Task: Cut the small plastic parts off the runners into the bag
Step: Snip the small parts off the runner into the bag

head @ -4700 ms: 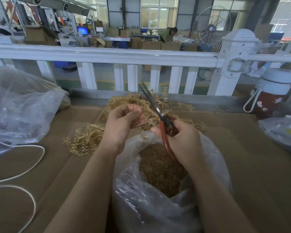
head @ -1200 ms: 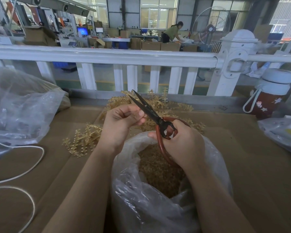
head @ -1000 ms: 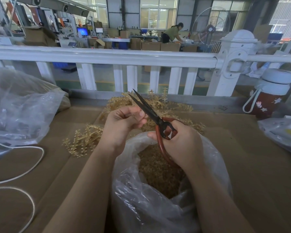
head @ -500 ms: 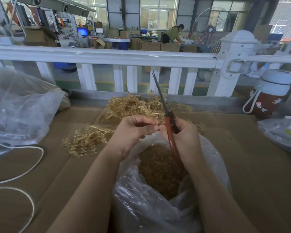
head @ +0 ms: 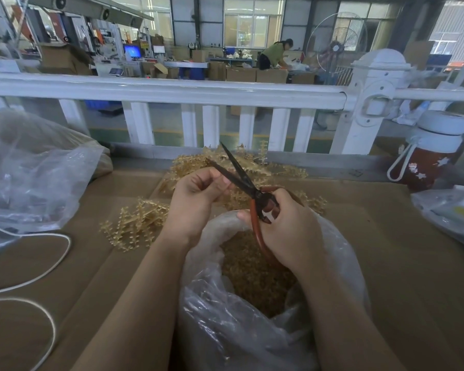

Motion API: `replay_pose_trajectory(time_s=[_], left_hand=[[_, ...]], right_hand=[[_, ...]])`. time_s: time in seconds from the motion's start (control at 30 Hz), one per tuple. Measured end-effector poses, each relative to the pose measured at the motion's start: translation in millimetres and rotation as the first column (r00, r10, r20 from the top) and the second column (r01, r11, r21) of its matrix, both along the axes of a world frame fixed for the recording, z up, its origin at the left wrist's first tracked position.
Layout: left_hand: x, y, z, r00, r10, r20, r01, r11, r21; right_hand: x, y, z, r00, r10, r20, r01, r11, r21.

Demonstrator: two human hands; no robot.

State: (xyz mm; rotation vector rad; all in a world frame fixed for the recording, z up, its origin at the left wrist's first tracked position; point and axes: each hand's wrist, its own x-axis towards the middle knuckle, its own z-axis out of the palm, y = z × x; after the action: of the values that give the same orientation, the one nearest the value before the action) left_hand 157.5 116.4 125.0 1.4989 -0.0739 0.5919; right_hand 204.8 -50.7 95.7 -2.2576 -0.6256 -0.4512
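**Operator:** Fingers of my right hand (head: 287, 226) are curled through the red handles of the scissors (head: 248, 187), whose dark blades stand spread, tips toward eleven o'clock. My left hand (head: 196, 202) has its fingers bent, pinching something thin right at the blades. I take it for a runner, but it is too small and hidden to be sure.

**Observer:** Lay it out for me, biggest first.

**Operator:** Cardboard-covered table (head: 399, 263) under everything. Open clear bag (head: 252, 330) at six o'clock, directly below both hands, already holding a heap of cut parts (head: 252, 269). Pile of uncut runners (head: 198, 163) at twelve o'clock beyond my hands, a smaller spread of runners (head: 134, 226) at nine o'clock beside the left wrist.

**Observer:** Which step, then?

**Operator:** Mid-cut, I judge: blades apart around the piece, poised over the bag's mouth.

**Observer:** And the next move?

**Operator:** Close the blades squarely at the joint where part meets runner, with the left hand keeping the piece over the opening so the part drops in rather than onto the cardboard. Plenty of runners remain.
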Motion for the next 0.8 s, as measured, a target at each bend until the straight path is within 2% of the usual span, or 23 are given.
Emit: replay_pose_trajectory(time_s=[0.33,0.53,0.8], left_hand=[[4.6,4.2,-5.0,0.997,0.073,0.011,-0.073,0.997,0.028],[3.0,3.9,-3.0,0.999,-0.006,0.034,0.006,1.000,0.000],[2.2,2.1,-2.0,0.999,0.013,0.034,-0.012,0.999,-0.048]], right_hand=[[-0.6,0.6,4.5,0.993,-0.092,0.072,0.098,0.992,-0.083],[-4.0,-1.0,5.4,0.991,-0.086,0.104,0.093,0.994,-0.062],[-4.5,0.1,3.2,0.987,-0.091,0.129,0.095,0.995,-0.019]])
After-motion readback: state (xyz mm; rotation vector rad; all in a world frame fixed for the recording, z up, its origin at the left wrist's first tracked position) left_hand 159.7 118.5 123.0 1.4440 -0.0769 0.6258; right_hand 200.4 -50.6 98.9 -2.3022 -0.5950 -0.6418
